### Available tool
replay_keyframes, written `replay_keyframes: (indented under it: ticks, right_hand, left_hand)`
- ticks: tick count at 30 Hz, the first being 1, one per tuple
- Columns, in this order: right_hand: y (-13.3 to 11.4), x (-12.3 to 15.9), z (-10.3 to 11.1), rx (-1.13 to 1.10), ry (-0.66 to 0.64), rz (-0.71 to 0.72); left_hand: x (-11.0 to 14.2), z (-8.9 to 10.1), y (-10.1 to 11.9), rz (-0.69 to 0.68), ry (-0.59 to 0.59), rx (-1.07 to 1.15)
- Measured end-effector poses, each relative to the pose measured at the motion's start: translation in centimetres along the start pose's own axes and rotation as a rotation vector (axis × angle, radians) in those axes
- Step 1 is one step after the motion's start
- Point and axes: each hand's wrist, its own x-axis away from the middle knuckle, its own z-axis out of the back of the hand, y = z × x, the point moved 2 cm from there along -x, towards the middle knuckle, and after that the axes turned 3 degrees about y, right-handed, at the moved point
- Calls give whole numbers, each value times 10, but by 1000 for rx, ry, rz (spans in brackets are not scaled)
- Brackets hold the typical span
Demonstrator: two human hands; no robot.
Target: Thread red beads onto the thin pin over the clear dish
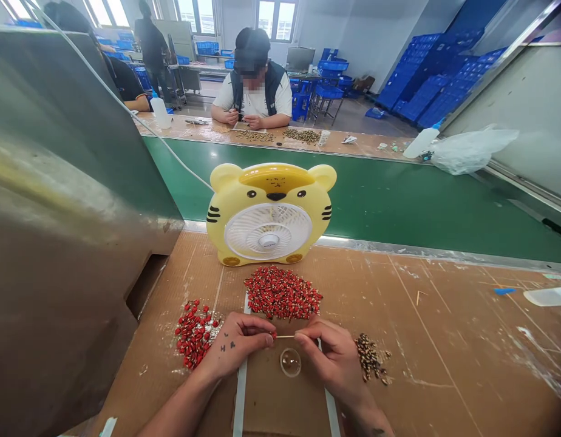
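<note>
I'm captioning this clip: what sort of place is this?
This looks like a manual assembly workshop: piles of small red pieces on a cardboard-covered bench, a co-worker at a facing bench, and stacks of blue plastic crates behind.

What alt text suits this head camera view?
A left hand and right hand hold a thin stick above a clear dome, beside heaps of small red beads on a cardboard-covered bench, facing a yellow tiger-shaped fan.
</note>
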Motion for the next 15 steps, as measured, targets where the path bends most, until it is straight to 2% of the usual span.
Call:
replay_keyframes:
  ticks: [5,10,15]
  right_hand:
    - [-5,-2,-3,44,10,55]
    - [-8,-1,-5,112,79,53]
    - [-4,0,6,132,67,17]
  left_hand:
    - [-1,0,-1,-1,19,11]
    - [0,0,1,1,42,46]
    - [0,0,2,-4,56,43]
